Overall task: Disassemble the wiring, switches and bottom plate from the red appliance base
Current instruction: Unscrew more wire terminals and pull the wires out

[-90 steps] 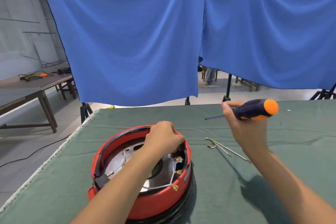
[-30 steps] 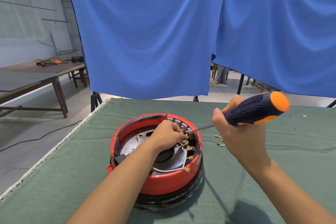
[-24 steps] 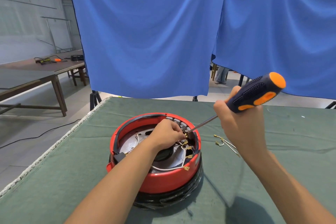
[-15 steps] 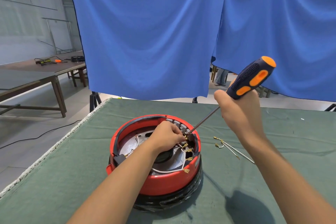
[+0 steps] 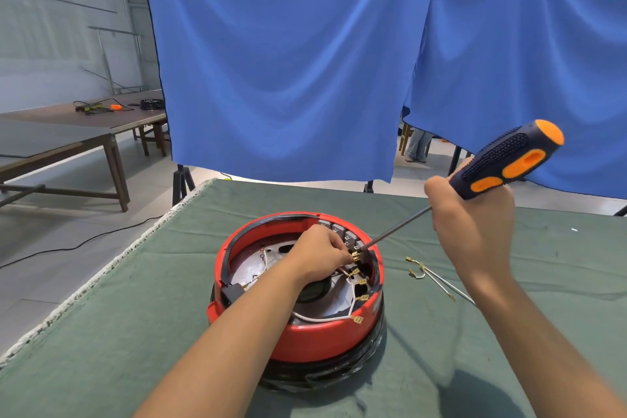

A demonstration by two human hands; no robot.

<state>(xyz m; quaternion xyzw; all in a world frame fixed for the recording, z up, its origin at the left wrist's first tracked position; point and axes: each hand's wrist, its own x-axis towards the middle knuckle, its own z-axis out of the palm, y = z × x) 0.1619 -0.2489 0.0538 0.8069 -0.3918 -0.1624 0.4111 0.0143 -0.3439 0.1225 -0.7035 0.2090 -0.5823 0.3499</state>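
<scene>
Green cloth covers your tabletop, two blue drapes behind. One red appliance base sits centred; right of it lie two loose wires. Your left hand pinches a terminal inside; your right hand grips one screwdriver, tip at the base's switches.
</scene>
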